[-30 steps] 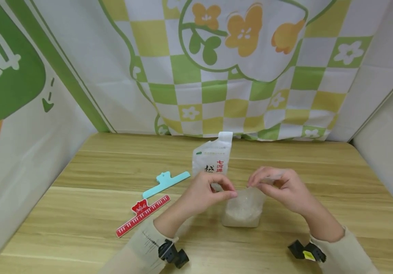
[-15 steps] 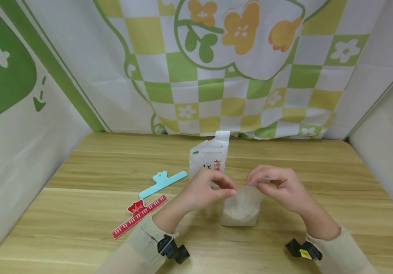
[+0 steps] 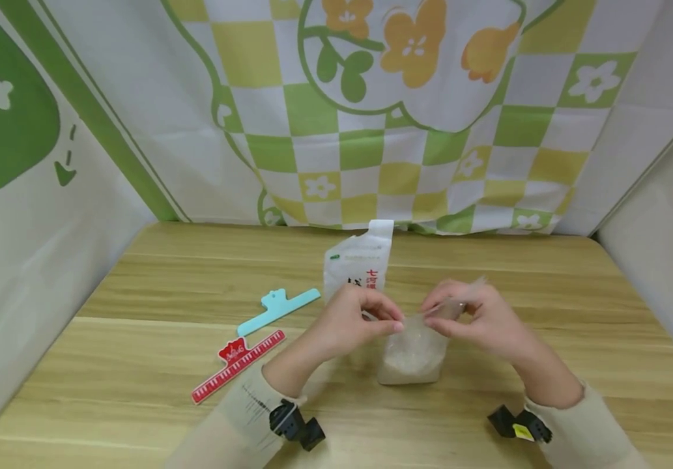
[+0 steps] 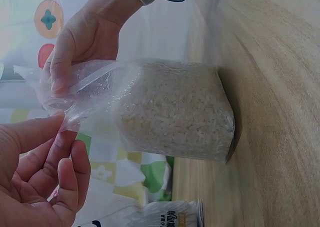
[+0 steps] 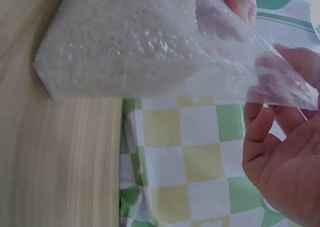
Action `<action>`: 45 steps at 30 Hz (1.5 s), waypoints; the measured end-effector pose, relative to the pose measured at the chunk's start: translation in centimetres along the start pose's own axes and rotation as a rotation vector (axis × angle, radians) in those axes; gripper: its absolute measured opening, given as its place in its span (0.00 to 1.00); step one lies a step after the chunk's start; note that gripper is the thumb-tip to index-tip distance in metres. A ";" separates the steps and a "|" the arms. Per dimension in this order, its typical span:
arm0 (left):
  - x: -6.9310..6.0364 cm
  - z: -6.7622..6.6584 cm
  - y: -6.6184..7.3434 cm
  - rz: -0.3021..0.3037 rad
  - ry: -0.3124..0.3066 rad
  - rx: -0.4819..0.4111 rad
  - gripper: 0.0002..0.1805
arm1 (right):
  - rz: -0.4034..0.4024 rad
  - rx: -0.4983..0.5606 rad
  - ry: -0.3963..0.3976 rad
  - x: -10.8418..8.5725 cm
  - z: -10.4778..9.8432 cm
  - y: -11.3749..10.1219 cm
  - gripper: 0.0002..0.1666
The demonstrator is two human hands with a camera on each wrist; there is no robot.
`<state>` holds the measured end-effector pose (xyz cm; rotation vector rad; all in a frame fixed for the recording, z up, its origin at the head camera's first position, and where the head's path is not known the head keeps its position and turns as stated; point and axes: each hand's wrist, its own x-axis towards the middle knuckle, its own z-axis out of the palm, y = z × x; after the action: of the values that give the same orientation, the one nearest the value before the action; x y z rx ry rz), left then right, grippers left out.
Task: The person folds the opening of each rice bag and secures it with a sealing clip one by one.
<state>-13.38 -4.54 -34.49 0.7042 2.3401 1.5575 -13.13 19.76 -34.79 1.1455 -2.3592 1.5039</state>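
A clear bag of rice (image 3: 412,358) stands upright on the table in the head view, its empty upper part raised between the two hands. The left hand (image 3: 348,326) pinches the bag's top edge at its left side between thumb and fingertips. At the right side of the opening, the right hand (image 3: 483,319) holds the plastic between thumb and fingers, with a loose flap sticking up beside them. From the left wrist view, the rice (image 4: 170,107) fills the lower part of the bag. The right wrist view shows see-through film (image 5: 280,82) across the right fingers.
Behind the left hand stands a white printed package (image 3: 356,260). A light blue clip (image 3: 277,312) and a red clip (image 3: 239,365) with a piano-key pattern lie on the wooden table (image 3: 107,391) at the left. A checkered cloth (image 3: 359,150) hangs along the back edge.
The right thumb and fingers have shifted slightly on the plastic, and a flap of the bag now sticks up at the right hand. The left hand keeps its pinch.
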 end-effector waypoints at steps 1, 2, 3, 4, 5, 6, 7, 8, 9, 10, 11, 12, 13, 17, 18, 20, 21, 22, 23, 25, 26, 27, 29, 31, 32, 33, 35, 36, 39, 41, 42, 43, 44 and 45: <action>0.0 0.0 0.0 0.001 -0.002 -0.004 0.04 | 0.008 -0.014 -0.011 0.0 0.0 0.0 0.17; 0.0 0.0 0.0 -0.003 -0.004 -0.006 0.04 | 0.009 -0.018 -0.018 0.1 0.1 0.0 0.18; 0.0 0.0 0.0 -0.009 -0.005 -0.008 0.04 | 0.007 -0.023 -0.020 0.1 0.2 -0.1 0.18; -0.1 -0.1 0.0 -0.014 -0.007 -0.011 0.04 | 0.004 -0.024 -0.017 0.1 0.2 -0.1 0.18; -0.1 -0.1 0.0 -0.019 -0.008 -0.015 0.04 | 0.004 -0.020 -0.015 0.1 0.3 -0.1 0.18; -0.1 -0.1 0.0 -0.025 -0.009 -0.017 0.04 | 0.001 -0.015 -0.012 0.1 0.3 -0.2 0.19; -0.2 -0.1 0.0 -0.031 -0.010 -0.021 0.04 | -0.002 -0.007 -0.009 0.1 0.4 -0.2 0.18; -0.2 -0.1 0.0 -0.034 -0.011 -0.023 0.04 | -0.005 0.000 -0.007 0.1 0.5 -0.3 0.18; -0.2 -0.1 0.0 -0.036 -0.013 -0.024 0.04 | -0.007 0.007 -0.002 0.1 0.6 -0.3 0.17; -0.2 -0.1 0.0 -0.035 -0.014 -0.024 0.04 | -0.007 0.015 0.001 0.1 0.8 -0.3 0.17; -0.2 -0.1 0.0 -0.033 -0.016 -0.023 0.04 | -0.007 0.021 0.005 0.1 0.9 -0.4 0.15; -0.2 -0.1 -0.1 -0.029 -0.018 -0.021 0.04 | -0.009 0.024 0.011 0.1 1.0 -0.4 0.14; -0.2 -0.1 -0.1 -0.025 -0.021 -0.020 0.04 | -0.005 0.027 0.018 0.1 1.1 -0.4 0.13; -0.1 -0.2 0.0 -0.024 -0.020 -0.019 0.04 | 0.002 0.027 0.074 0.1 1.5 -0.6 0.09; -0.1 -0.2 0.1 -0.028 -0.018 -0.021 0.04 | 0.008 0.029 0.091 0.1 1.5 -0.6 0.09; -0.1 -0.2 0.2 -0.040 -0.010 -0.024 0.04 | 0.014 0.037 0.129 0.1 1.7 -0.5 0.10; 0.0 -0.2 0.2 -0.043 -0.007 -0.026 0.04 | 0.018 0.041 0.148 0.1 1.7 -0.4 0.11; 0.0 -0.2 0.2 -0.045 -0.002 -0.029 0.04 | 0.025 0.044 0.163 0.1 1.8 -0.4 0.13; 0.0 -0.2 0.2 -0.047 0.002 -0.032 0.04 | 0.030 0.042 0.175 0.1 1.8 -0.3 0.14; 0.1 -0.1 0.3 -0.044 0.008 -0.041 0.04 | 0.038 0.034 0.194 0.2 1.8 -0.3 0.14; 0.1 -0.1 0.3 -0.038 0.010 -0.047 0.04 | 0.047 0.027 0.198 0.2 1.8 -0.2 0.13; 0.1 -0.1 0.3 -0.035 0.012 -0.050 0.04 | 0.053 0.018 0.200 0.2 1.8 -0.2 0.13; 0.1 -0.1 0.4 -0.029 0.012 -0.056 0.04 | 0.065 0.012 0.196 0.2 1.7 -0.3 0.12; 0.0 -0.2 0.5 -0.025 0.009 -0.058 0.05 | 0.072 0.030 0.194 0.2 1.6 -0.2 0.11; 0.0 -0.2 0.5 -0.028 0.008 -0.056 0.05 | 0.062 0.054 0.192 0.2 1.5 -0.1 0.12; 0.0 -0.2 0.5 -0.032 0.008 -0.057 0.05 | 0.053 0.076 0.189 0.2 1.3 0.0 0.13; 0.1 -0.2 0.4 -0.039 0.008 -0.065 0.05 | 0.014 0.130 0.177 0.1 1.1 0.2 0.14; 0.1 -0.2 0.3 -0.043 0.007 -0.070 0.05 | -0.007 0.160 0.169 0.1 1.0 0.3 0.15; 0.2 -0.2 0.1 -0.048 0.006 -0.082 0.05 | -0.066 0.220 0.133 0.1 0.8 0.6 0.16; 0.3 -0.2 0.0 -0.047 0.000 -0.081 0.05 | -0.082 0.241 0.121 0.2 0.8 0.7 0.16; 0.3 -0.2 0.0 -0.045 -0.002 -0.078 0.05 | -0.075 0.247 0.116 0.2 0.8 0.8 0.16; 0.3 -0.2 -0.1 -0.043 -0.005 -0.072 0.05 | -0.066 0.253 0.110 0.2 0.8 0.8 0.16; 0.4 -0.2 -0.2 -0.041 -0.008 -0.062 0.05 | -0.052 0.254 0.107 0.2 0.8 0.8 0.16; 0.4 -0.1 -0.2 -0.039 -0.011 -0.053 0.05 | -0.037 0.253 0.105 0.2 0.8 0.8 0.16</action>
<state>-13.83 -4.49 -34.60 0.6492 2.2824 1.5884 -13.57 19.13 -35.65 1.1215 -2.1144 1.8415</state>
